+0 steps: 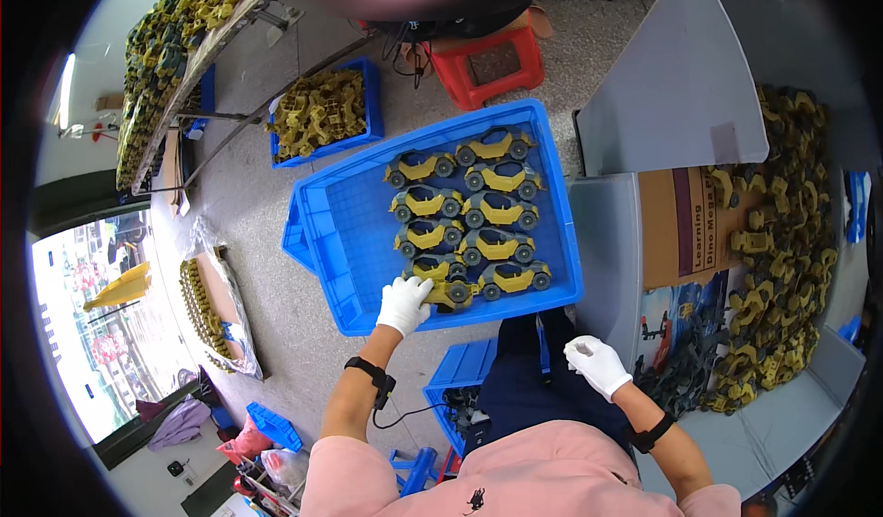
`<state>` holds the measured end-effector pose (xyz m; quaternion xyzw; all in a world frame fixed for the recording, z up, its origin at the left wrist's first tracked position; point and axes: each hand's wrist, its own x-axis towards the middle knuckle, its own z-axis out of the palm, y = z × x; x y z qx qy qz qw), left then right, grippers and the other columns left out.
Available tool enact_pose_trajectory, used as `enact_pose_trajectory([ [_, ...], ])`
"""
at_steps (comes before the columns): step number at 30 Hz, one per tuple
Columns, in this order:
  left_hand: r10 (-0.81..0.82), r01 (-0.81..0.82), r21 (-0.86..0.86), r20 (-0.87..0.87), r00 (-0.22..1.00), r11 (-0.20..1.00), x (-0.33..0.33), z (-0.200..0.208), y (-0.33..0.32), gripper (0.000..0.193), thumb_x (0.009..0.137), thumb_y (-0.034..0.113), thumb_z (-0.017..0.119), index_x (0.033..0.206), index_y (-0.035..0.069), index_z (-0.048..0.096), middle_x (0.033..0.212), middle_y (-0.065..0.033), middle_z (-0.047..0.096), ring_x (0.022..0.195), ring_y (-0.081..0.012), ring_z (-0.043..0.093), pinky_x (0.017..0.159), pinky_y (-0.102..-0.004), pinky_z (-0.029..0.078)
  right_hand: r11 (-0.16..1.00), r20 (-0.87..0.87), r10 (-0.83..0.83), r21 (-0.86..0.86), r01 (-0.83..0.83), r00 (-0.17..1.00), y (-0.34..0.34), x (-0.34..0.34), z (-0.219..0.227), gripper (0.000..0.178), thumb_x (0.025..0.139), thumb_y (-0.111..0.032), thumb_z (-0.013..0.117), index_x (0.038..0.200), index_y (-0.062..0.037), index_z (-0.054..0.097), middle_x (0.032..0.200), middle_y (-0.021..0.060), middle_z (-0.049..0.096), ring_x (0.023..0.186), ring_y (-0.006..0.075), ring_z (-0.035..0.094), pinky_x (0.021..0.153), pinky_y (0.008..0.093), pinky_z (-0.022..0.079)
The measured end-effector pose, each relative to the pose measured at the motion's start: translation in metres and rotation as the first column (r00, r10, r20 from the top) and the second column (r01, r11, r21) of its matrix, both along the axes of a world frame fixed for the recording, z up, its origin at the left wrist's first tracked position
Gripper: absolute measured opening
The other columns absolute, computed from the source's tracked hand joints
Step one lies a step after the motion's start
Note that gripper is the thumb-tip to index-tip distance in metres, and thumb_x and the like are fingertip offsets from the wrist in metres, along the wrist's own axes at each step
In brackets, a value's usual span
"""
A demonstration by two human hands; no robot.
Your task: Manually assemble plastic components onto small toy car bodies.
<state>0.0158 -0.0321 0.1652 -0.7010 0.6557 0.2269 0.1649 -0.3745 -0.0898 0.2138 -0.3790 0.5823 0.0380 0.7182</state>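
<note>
My left hand [405, 305], in a white glove, is closed on a yellow and dark grey toy car [448, 293] at the near side of a large blue crate [354, 319]. That car lies close against another toy car [434, 267] just beyond it. Several more cars of the same kind stand in two columns in the crate, among them a toy car [501, 280] to the right of the held one. In front of my body, right of the crate, my gloved right hand [596, 367] hovers with its fingers curled in, and no object shows in them.
A blue bin of yellow parts [319, 112] and a red stool [487, 64] stand beyond the crate. On the right, a grey table [736, 439] bears heaped car bodies [773, 287] and a cardboard box [660, 227]. Below the crate is a smaller blue bin [460, 365].
</note>
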Motion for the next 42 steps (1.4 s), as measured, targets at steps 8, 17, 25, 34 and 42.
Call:
enact_pose_trajectory([
  [8, 0.435, -0.41, 0.146, -0.289, 0.853, 0.9, 0.001, -0.001, 0.008, 0.045, 0.073, 0.02, 0.068, 0.117, 0.013, 0.061, 0.098, -0.0134, 0.064, 0.1, -0.0365, 0.056, 0.09, -0.0421, 0.048, 0.997, 0.018, -0.074, 0.035, 0.074, 0.997, 0.008, -0.015, -0.011, 0.018, 0.09, -0.015, 0.062, 0.104, -0.0029, 0.061, 0.086, 0.003, 0.063, 0.074, 0.0101, 0.06, 0.067, 0.0249, 0.049],
  [17, 0.365, -0.299, 0.275, -0.231, 0.902, 0.914, -0.001, 0.003, -0.016, 0.044, 0.073, 0.015, 0.066, 0.117, 0.011, 0.062, 0.107, -0.0153, 0.062, 0.102, -0.0332, 0.057, 0.088, -0.0403, 0.049, 0.989, -0.019, -0.142, 0.036, 0.143, 0.99, 0.004, -0.01, -0.012, 0.02, 0.088, -0.017, 0.064, 0.101, -0.0011, 0.064, 0.084, 0.0045, 0.065, 0.074, 0.0109, 0.06, 0.07, 0.0259, 0.05],
  [25, 0.848, -0.359, 0.797, -0.333, 0.412, 0.487, 0.058, -0.021, -0.007, 0.043, 0.079, 0.014, 0.052, 0.118, -0.001, 0.062, 0.105, -0.0041, 0.062, 0.091, -0.015, 0.056, 0.083, -0.0279, 0.046, 0.959, -0.005, 0.174, -0.228, -0.17, 0.985, -0.02, 0.032, 0.004, 0.029, 0.088, -0.027, 0.059, 0.106, -0.0053, 0.065, 0.103, 0.0178, 0.065, 0.09, 0.0331, 0.065, 0.081, 0.0376, 0.052],
  [34, 0.904, -0.182, 0.973, -0.054, 0.425, 0.144, 0.048, -0.079, -0.021, 0.042, 0.086, 0.008, 0.044, 0.124, 0.001, 0.059, 0.105, -0.0044, 0.067, 0.09, -0.0133, 0.063, 0.079, -0.0304, 0.052, 0.467, -0.119, 0.648, -0.718, -0.517, 0.752, -0.058, 0.155, -0.042, 0.044, 0.082, -0.017, 0.059, 0.123, -0.0069, 0.052, 0.119, 0.0121, 0.058, 0.091, 0.0342, 0.062, 0.078, 0.0444, 0.053],
  [42, 0.17, 0.181, 0.587, -0.491, 0.854, 0.789, 0.07, -0.086, -0.002, 0.042, 0.089, 0.009, 0.055, 0.131, 0.004, 0.053, 0.129, -0.0115, 0.057, 0.113, -0.0237, 0.057, 0.095, -0.0365, 0.046, 0.532, -0.106, 0.717, -0.556, -0.639, 0.689, -0.053, 0.203, -0.097, 0.045, 0.081, -0.026, 0.065, 0.12, -0.0068, 0.053, 0.113, 0.0152, 0.059, 0.097, 0.0335, 0.062, 0.078, 0.0441, 0.053],
])
